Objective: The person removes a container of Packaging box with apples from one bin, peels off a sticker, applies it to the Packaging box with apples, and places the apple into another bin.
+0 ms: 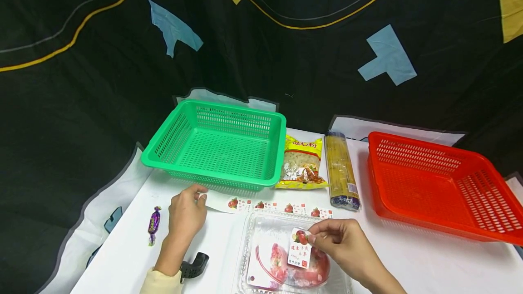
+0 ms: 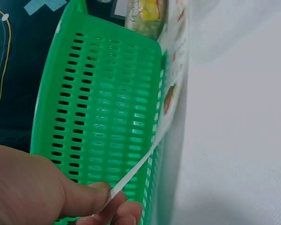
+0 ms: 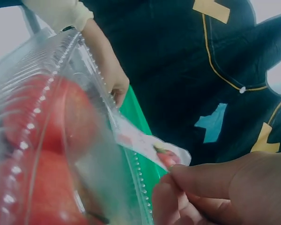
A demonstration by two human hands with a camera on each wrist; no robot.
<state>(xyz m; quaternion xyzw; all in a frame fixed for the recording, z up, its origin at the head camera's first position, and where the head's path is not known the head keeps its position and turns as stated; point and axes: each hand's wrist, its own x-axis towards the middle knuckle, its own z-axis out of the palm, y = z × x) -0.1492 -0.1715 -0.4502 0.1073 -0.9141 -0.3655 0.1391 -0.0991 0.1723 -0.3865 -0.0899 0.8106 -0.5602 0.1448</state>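
Note:
My left hand (image 1: 187,211) pinches the left end of a paper strip of stickers (image 1: 222,202), printed with red fruit, in front of the green basket (image 1: 163,162). In the left wrist view the strip runs taut-looking from thumb and fingertips along that basket. A single white fruit sticker (image 1: 299,257) is pinched by its upper corner between the thumb and fingers of my right hand (image 1: 347,245). It hangs over a clear plastic clamshell box (image 1: 250,248) with red fruit (image 3: 49,183) inside; whether it touches the lid I cannot tell.
A purple-wrapped candy (image 1: 154,226) lies left of my left forearm. Behind the box are a yellow bag of pasta (image 1: 302,162) and a long pack of noodles (image 1: 341,171). The red basket (image 1: 384,194) stands at the right, before a black curtain (image 1: 286,71).

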